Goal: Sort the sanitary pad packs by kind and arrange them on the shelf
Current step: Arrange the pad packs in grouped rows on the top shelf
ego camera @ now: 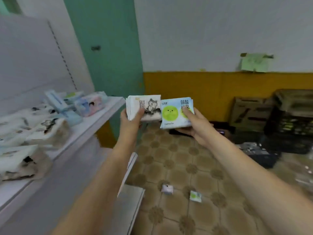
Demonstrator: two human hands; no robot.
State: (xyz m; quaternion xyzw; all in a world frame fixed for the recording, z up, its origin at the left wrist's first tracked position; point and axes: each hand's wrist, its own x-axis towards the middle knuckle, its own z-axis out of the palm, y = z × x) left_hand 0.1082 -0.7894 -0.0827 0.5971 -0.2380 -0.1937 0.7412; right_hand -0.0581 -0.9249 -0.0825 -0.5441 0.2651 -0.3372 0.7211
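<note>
Left hand (131, 118) holds cat pack (149, 107), right hand (194, 126) holds green pack (176, 112). Shelf (108, 102) w/ packs messy; 2 on floor (169, 150). Lots left.

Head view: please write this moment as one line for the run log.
left hand: holds cat-print pack | right hand: holds green-face pack | shelf: mixed packs | floor: two small packs

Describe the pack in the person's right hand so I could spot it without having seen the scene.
Look in front of the orange band of the wall, where two hands hold packs side by side. The right hand grips the pale blue pack. It shows round green smiling faces, while the white pack in the left hand beside it has a grey cat drawing.
</note>
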